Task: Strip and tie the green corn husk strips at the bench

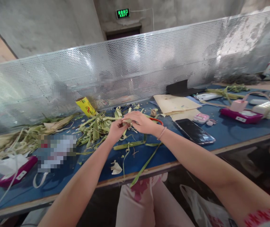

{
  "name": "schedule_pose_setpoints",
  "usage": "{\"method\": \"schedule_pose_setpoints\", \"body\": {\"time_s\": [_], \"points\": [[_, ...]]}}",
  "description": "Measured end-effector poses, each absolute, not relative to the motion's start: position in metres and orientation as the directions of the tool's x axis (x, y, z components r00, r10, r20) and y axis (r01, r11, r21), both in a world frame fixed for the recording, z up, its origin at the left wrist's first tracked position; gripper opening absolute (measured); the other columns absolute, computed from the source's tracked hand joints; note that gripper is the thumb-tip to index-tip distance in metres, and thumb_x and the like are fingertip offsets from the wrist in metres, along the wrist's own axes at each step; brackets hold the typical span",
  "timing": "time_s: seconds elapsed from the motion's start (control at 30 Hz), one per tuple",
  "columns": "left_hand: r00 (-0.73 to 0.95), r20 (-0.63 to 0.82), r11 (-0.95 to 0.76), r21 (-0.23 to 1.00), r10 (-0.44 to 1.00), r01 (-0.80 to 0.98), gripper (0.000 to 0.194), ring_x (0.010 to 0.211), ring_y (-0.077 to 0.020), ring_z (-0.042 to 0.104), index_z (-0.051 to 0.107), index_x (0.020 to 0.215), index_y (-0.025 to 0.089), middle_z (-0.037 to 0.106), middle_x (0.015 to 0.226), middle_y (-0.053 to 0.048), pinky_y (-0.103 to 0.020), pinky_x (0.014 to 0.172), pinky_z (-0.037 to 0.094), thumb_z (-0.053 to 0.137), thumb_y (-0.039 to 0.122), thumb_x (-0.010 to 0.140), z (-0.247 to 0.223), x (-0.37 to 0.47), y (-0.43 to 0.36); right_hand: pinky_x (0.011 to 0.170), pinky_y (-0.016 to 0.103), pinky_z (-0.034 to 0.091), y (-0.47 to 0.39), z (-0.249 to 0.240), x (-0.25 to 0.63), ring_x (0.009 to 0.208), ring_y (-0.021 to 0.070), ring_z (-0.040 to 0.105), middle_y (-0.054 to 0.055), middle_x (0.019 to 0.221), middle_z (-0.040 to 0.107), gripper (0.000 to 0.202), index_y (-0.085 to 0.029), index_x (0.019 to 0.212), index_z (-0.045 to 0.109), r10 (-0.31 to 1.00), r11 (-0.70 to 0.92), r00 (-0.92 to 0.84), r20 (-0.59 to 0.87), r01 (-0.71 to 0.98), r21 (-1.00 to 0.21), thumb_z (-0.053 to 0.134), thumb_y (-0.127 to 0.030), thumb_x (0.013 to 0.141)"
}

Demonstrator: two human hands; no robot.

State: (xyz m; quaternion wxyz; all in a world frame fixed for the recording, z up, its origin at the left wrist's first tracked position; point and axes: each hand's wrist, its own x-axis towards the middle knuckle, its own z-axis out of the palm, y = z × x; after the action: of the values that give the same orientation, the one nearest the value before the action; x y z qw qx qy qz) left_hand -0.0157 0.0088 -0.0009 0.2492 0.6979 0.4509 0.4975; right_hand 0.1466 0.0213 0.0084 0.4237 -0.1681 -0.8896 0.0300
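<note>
My left hand (pixel 117 130) and my right hand (pixel 141 122) meet above the middle of the blue table. Their fingers are pinched together on a small pale piece of leaf (pixel 126 121), mostly hidden by the fingers. Close to my left hand lies a heap of green leaf strips and scraps (pixel 95 129). A red-orange loop (pixel 158 120) shows just behind my right wrist. Below my hands, a long green leaf strip (pixel 146 164) hangs over the table's front edge, with another green strip (pixel 129 145) and a torn pale scrap (pixel 116 168) nearby.
A perforated metal screen (pixel 135 63) runs along the back. On the left are a yellow tube (pixel 86 106), dry husks (pixel 59 124) and a magenta box (pixel 17 173) with tissues. A phone (pixel 195 130), brown paper (pixel 176 105) and another magenta box (pixel 241 116) lie on the right.
</note>
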Motion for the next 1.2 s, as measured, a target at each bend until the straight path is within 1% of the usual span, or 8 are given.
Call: {"method": "schedule_pose_setpoints", "body": {"time_s": [0.2, 0.3, 0.47, 0.57, 0.7, 0.8, 0.93, 1.2], "points": [[0.112, 0.401, -0.412, 0.830, 0.909, 0.377, 0.022, 0.046, -0.0059, 0.034, 0.057, 0.051, 0.014, 0.043, 0.045, 0.004, -0.022, 0.046, 0.029, 0.068, 0.033, 0.054, -0.001, -0.012, 0.007, 0.092, 0.038, 0.040, 0.015, 0.008, 0.148, 0.110, 0.0171, 0.047, 0.009, 0.127, 0.043, 0.061, -0.021, 0.129, 0.031, 0.298, 0.955, -0.606, 0.738, 0.184, -0.234, 0.033, -0.003, 0.071], [0.125, 0.406, -0.425, 0.871, 0.905, 0.248, 0.024, 0.052, -0.0073, 0.042, 0.054, 0.050, 0.014, 0.050, 0.053, 0.002, -0.023, 0.054, 0.037, 0.068, 0.033, 0.055, -0.001, -0.010, 0.007, 0.088, 0.036, 0.042, 0.019, 0.008, 0.149, 0.109, 0.0161, 0.048, 0.010, 0.131, 0.036, 0.062, -0.021, 0.132, 0.023, 0.340, 0.941, -0.588, 0.734, 0.218, -0.260, 0.028, -0.003, 0.073], [0.095, 0.334, -0.330, 0.943, 0.938, -0.052, 0.032, 0.064, -0.0095, 0.052, 0.048, 0.047, 0.013, 0.057, 0.068, 0.000, -0.028, 0.069, 0.046, 0.071, 0.035, 0.051, 0.000, -0.007, 0.005, 0.088, 0.040, 0.036, 0.025, 0.008, 0.151, 0.103, 0.0209, 0.049, 0.011, 0.109, 0.054, 0.040, -0.016, 0.114, 0.045, 0.362, 0.912, -0.583, 0.727, 0.384, -0.146, 0.036, -0.010, 0.076], [0.092, 0.340, -0.335, 0.940, 0.936, -0.064, 0.030, 0.062, -0.0081, 0.051, 0.048, 0.048, 0.013, 0.056, 0.067, 0.000, -0.026, 0.068, 0.045, 0.071, 0.033, 0.052, 0.001, -0.006, 0.004, 0.084, 0.037, 0.035, 0.022, 0.009, 0.149, 0.094, 0.0201, 0.050, 0.010, 0.099, 0.058, 0.025, -0.016, 0.098, 0.053, 0.372, 0.884, -0.553, 0.746, 0.455, -0.103, 0.035, -0.015, 0.081], [0.108, 0.363, -0.364, 0.931, 0.926, -0.012, 0.031, 0.060, -0.0072, 0.049, 0.046, 0.046, 0.013, 0.054, 0.063, 0.001, -0.024, 0.064, 0.044, 0.071, 0.031, 0.053, 0.000, -0.006, 0.003, 0.080, 0.033, 0.033, 0.018, 0.009, 0.146, 0.086, 0.0181, 0.049, 0.008, 0.088, 0.057, 0.020, -0.017, 0.086, 0.053, 0.386, 0.866, -0.533, 0.753, 0.490, -0.098, 0.035, -0.013, 0.079], [0.102, 0.331, -0.329, 0.944, 0.938, -0.038, 0.033, 0.059, -0.0066, 0.048, 0.046, 0.045, 0.013, 0.052, 0.061, 0.002, -0.025, 0.065, 0.045, 0.072, 0.033, 0.051, 0.001, -0.005, 0.003, 0.081, 0.033, 0.033, 0.021, 0.009, 0.148, 0.085, 0.0179, 0.048, 0.007, 0.086, 0.055, 0.022, -0.017, 0.085, 0.051, 0.380, 0.882, -0.539, 0.752, 0.457, -0.118, 0.034, -0.007, 0.073], [0.079, 0.286, -0.276, 0.954, 0.955, -0.115, 0.030, 0.056, -0.0063, 0.048, 0.049, 0.046, 0.014, 0.050, 0.057, 0.003, -0.027, 0.067, 0.047, 0.073, 0.031, 0.049, 0.003, -0.005, 0.002, 0.080, 0.031, 0.038, 0.025, 0.012, 0.153, 0.084, 0.0163, 0.048, 0.006, 0.086, 0.052, 0.031, -0.017, 0.087, 0.048, 0.338, 0.935, -0.602, 0.723, 0.303, -0.185, 0.031, -0.002, 0.066], [0.060, 0.258, -0.240, 0.947, 0.964, -0.214, 0.020, 0.058, -0.0073, 0.053, 0.057, 0.050, 0.013, 0.056, 0.059, 0.001, -0.026, 0.066, 0.047, 0.073, 0.025, 0.049, 0.003, -0.010, 0.005, 0.088, 0.034, 0.039, 0.020, 0.014, 0.156, 0.098, 0.0179, 0.045, 0.008, 0.098, 0.048, 0.037, -0.018, 0.100, 0.045, 0.241, 0.970, -0.677, 0.695, 0.170, -0.171, 0.044, -0.007, 0.065]]}}
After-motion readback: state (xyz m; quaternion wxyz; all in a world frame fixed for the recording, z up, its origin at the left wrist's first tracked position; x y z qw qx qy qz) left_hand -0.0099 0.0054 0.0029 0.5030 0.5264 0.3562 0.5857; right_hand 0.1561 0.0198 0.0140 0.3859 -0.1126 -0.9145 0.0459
